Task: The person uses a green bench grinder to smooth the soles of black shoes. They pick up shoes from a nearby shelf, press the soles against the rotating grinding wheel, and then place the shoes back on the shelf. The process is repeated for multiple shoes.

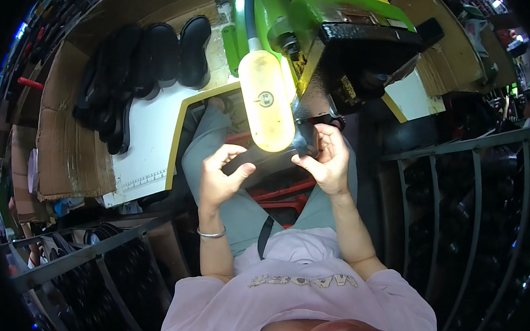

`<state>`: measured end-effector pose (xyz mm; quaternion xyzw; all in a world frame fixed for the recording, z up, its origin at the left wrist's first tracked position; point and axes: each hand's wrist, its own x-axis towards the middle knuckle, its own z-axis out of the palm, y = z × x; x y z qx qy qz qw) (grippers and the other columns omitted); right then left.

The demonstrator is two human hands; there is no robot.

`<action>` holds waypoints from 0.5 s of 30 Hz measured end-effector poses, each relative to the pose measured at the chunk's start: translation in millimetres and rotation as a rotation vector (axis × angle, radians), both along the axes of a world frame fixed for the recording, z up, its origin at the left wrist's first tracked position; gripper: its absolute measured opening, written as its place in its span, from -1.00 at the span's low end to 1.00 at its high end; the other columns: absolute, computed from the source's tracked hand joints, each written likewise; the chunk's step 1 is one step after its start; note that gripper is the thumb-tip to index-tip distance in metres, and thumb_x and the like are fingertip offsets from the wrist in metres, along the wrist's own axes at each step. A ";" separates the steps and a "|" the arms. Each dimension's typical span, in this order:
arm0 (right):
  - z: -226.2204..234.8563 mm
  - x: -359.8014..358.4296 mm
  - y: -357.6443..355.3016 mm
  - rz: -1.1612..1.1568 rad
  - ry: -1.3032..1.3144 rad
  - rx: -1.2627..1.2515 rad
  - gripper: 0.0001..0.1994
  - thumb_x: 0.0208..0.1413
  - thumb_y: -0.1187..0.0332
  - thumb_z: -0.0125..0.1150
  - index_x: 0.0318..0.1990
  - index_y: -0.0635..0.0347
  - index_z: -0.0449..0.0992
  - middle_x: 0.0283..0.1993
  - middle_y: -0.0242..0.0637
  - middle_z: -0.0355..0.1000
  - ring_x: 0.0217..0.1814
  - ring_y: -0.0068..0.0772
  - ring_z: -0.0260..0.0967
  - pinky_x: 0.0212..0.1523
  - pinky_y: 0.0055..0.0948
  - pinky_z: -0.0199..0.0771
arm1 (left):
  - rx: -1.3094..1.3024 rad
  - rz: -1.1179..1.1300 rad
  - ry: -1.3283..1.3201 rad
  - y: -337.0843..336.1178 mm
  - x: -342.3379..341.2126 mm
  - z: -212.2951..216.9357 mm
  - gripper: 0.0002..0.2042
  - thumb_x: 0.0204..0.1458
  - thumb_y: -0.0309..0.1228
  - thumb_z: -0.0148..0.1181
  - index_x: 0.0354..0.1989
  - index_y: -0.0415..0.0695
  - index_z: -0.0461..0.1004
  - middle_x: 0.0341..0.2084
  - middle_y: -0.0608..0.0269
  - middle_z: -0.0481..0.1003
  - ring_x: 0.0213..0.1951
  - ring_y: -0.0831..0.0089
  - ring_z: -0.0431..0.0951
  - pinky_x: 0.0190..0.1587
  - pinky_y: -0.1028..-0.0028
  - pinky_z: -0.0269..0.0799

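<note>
Left hand: mine is raised over my lap, fingers curled and partly spread from the thumb; the near end of a dark, smooth piece sits in the space between them.
Right hand: mine has its thumb and index finger bent round the other end of that piece, parted only partway. How hard either hand presses, I cannot tell.
Dark piece: located between my two hands, above my thighs and at the lower end of the yellow lamp housing, which hides part of it. Its exact kind cannot be told.
Machine: green body, with a black head at its right, beyond my right hand.
White tabletop: the left section has a yellow edge and a ruler scale near its front corner.
Black shoes: several are grouped on that section, well apart from my hands, beside a brown cardboard wall.
Racks: one metal rack to my right, another to my left.
Wrist: a silver bracelet on my left.
Clothing: pale shirt, grey-green trousers.
</note>
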<state>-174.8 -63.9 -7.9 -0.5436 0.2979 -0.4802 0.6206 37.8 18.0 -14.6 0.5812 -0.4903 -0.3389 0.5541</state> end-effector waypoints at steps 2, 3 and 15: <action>-3.6 -4.0 -1.0 0.008 0.029 -0.022 -0.43 -0.16 0.59 0.47 0.04 0.33 0.32 -0.06 -0.23 0.43 0.00 -0.45 0.40 0.02 -0.46 0.44 | -0.058 -0.005 -0.023 -3.9 -11.1 -1.3 -0.75 -0.04 -0.54 0.33 -0.16 -0.30 0.52 -0.35 0.14 0.60 -0.27 0.49 0.59 -0.17 0.52 0.48; -5.8 -9.5 -2.7 0.014 0.047 -0.044 -0.42 -0.16 0.58 0.48 0.05 0.34 0.32 -0.05 -0.22 0.43 0.01 -0.45 0.40 0.02 -0.46 0.44 | -0.020 -0.015 0.021 -9.5 -18.8 2.9 -0.75 0.00 -0.53 0.31 -0.13 -0.31 0.52 -0.35 0.19 0.59 -0.28 0.53 0.56 -0.16 0.53 0.46; -4.6 -25.5 8.1 0.010 0.183 -0.045 -0.41 -0.18 0.52 0.53 0.04 0.31 0.36 -0.07 -0.26 0.46 -0.02 -0.48 0.42 0.01 -0.47 0.44 | -0.072 0.160 -0.118 -41.3 -49.2 -10.5 -0.89 0.14 -0.52 0.15 -0.40 -0.28 0.52 -0.54 0.39 0.45 -0.47 0.67 0.37 -0.38 0.61 0.31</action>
